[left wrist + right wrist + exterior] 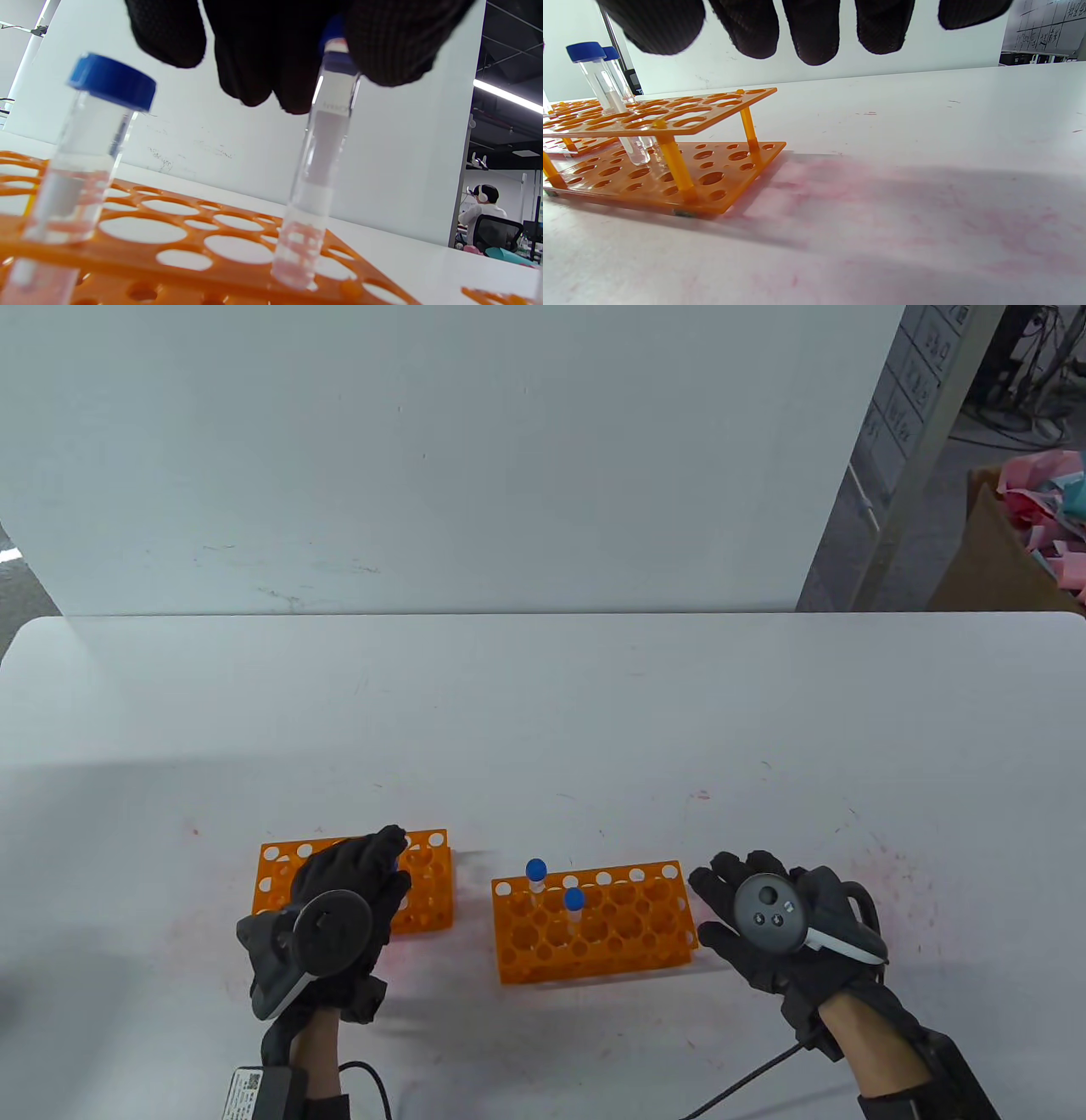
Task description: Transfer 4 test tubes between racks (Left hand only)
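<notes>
Left hand (339,920) pinches tube (316,169) over left rack (178,254).

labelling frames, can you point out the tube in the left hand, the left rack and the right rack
held tube (320,169): left wrist view, clear body.
left rack (428,882): table view, right end.
right rack (628,916): table view, top plate.

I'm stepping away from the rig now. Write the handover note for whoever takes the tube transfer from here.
Left hand: over the left rack, grip on a tube just under its blue cap; the tube's bottom sits in or just above a hole, I cannot tell which.
Right hand: open, holding nothing, beside the right rack.
Left rack: one more capped tube stands in it.
Right rack: two tubes, and, stand near its left end.
Done: apparently one tube moved, a second being seated.
Left: seat this tube, then move the two from the right rack, left hand only.
</notes>
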`<action>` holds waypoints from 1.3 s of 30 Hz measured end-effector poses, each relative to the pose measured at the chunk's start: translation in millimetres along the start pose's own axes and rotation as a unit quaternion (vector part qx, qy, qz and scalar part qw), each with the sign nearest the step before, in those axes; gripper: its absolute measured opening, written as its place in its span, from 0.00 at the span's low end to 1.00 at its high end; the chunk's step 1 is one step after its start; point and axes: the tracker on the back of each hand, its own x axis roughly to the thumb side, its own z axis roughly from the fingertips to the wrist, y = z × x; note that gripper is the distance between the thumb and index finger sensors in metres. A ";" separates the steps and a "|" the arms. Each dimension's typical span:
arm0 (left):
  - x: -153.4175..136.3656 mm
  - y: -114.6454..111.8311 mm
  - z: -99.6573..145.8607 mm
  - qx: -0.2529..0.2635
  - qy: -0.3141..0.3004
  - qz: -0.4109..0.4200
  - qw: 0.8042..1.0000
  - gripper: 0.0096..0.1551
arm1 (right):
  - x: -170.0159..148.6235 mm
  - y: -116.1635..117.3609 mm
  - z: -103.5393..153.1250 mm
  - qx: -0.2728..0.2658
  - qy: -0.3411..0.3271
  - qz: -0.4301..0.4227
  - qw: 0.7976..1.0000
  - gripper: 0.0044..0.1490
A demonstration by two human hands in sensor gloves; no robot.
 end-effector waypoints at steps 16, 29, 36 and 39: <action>4.0 -11.9 -3.9 -0.049 0.003 -0.070 0.996 0.28 | 1.1 0.5 -0.1 0.009 -0.002 0.000 1.000 0.41; 9.2 -16.9 -4.5 -0.066 -0.010 -0.106 0.992 0.28 | 0.9 -0.5 0.2 0.007 -0.003 -0.003 1.000 0.41; 9.0 -17.1 -4.7 -0.071 -0.016 -0.111 0.991 0.28 | 1.3 -0.3 0.1 0.009 -0.002 -0.003 1.000 0.41; 10.1 -17.0 -4.8 -0.075 -0.019 -0.120 0.990 0.28 | 1.4 -0.1 0.1 0.012 -0.002 -0.002 1.000 0.41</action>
